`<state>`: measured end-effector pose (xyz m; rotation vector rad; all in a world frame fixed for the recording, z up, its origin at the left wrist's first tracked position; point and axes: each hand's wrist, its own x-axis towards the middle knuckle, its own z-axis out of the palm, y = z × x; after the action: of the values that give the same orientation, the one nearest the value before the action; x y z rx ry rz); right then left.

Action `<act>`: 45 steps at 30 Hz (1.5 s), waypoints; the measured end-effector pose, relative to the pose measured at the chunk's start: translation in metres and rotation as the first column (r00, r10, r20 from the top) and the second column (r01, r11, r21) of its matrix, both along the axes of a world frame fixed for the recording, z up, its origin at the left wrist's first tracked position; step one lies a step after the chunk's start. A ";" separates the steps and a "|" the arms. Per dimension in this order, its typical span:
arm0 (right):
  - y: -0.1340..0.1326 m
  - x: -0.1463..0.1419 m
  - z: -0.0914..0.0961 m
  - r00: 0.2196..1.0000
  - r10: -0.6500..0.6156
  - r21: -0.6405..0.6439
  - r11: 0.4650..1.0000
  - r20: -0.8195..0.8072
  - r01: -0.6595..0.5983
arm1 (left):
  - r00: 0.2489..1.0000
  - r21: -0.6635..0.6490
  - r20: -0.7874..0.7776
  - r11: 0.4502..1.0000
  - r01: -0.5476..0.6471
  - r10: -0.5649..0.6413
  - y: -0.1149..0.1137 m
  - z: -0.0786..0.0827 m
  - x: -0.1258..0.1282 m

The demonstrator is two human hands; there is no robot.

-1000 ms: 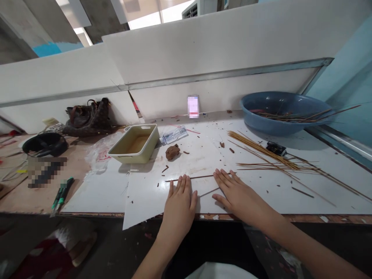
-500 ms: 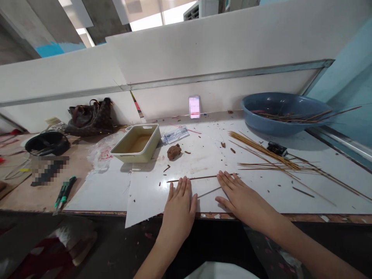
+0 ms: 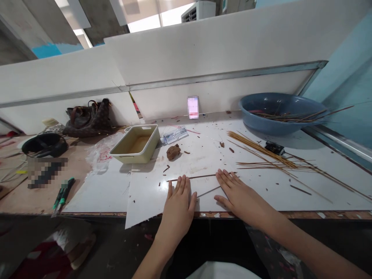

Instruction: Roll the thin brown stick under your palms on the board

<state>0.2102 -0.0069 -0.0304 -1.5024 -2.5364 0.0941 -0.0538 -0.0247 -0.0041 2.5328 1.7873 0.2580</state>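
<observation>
A thin dark brown stick point(image 3: 202, 176) lies crosswise on the white board near its front edge. Flat over its left part rests my left hand point(image 3: 179, 201), fingers stretched out. My right hand point(image 3: 232, 192) lies across the right part, its fingers also extended and the thumb apart. Between my hands, closer to me, a second thin greyish strip point(image 3: 209, 191) runs at a slant, its right end meeting the fingers of my right hand. Beyond my left hand sits a brown lump point(image 3: 173, 152) that looks like clay or paste, with small brown crumbs around it.
A pale green tub point(image 3: 135, 158) stands at left. Thin bamboo-like sticks point(image 3: 255, 145) lie right of my hands, beside a small black object point(image 3: 274, 147). A blue basin point(image 3: 261, 124) holds more sticks. A phone point(image 3: 193, 107) leans on the partition; green-handled cutters point(image 3: 64, 193) lie far left.
Both hands stay flat on the stick, with barely any shift forward, away from me. The whole view has drifted slightly; the other things lie as before.
</observation>
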 end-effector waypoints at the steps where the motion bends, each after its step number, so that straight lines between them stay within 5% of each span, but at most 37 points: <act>1: -0.003 0.001 -0.001 1.000 0.004 0.001 1.000 0.005 -0.004 | 1.000 -0.007 0.003 1.000 0.010 -0.010 -0.003 0.000 -0.002; 10: 0.048 -0.004 0.019 0.999 -0.020 -0.106 0.994 0.027 0.023 | 0.998 -0.005 0.009 0.998 -0.059 0.059 0.040 0.008 0.008; 16: -0.001 0.004 -0.001 1.000 -0.005 0.001 1.000 0.006 0.005 | 1.000 0.030 0.015 0.999 -0.027 0.027 -0.005 -0.001 0.000; 19: -0.006 0.006 -0.003 1.000 0.000 0.009 1.000 0.010 0.000 | 1.000 0.028 0.020 0.999 -0.019 0.018 -0.010 0.000 -0.004; 27: 0.054 -0.003 0.025 0.999 -0.033 -0.154 0.987 0.023 0.037 | 0.998 -0.071 0.034 0.996 -0.057 0.060 0.045 0.016 -0.002; 36: -0.001 0.010 0.004 1.000 0.021 -0.023 1.000 0.020 -0.020 | 0.999 -0.046 0.018 0.999 -0.029 0.029 -0.007 0.005 -0.013; 45: 0.048 0.006 0.012 1.000 -0.004 -0.096 0.995 -0.005 0.003 | 0.996 -0.063 0.019 0.994 -0.088 0.089 0.040 0.014 -0.005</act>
<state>0.2164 0.0413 -0.0181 -1.5383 -2.5590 0.2228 -0.0590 0.0157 0.0101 2.4034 1.8719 0.2273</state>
